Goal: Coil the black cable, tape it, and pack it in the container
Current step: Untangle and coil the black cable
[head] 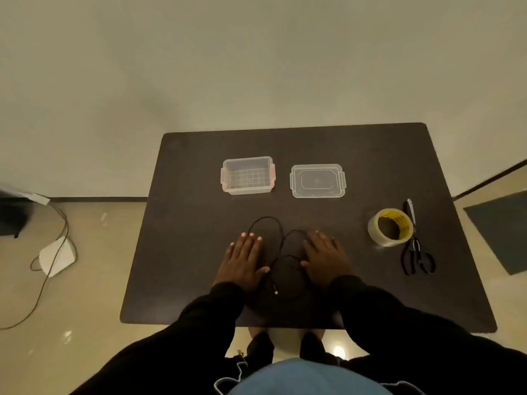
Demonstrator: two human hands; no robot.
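Observation:
A thin black cable lies in loose loops on the dark table, its plug end near the front between my hands. My left hand rests flat on the table, fingers spread, partly over the cable's left loop. My right hand lies flat beside the right loop. Neither hand grips anything. A clear open container stands at the back, its clear lid lying to its right. A roll of clear tape sits at the right.
Black scissors lie just right of the tape roll. On the floor to the left are a white device with a trailing cord and a dark box. A dark mat lies on the floor at far right.

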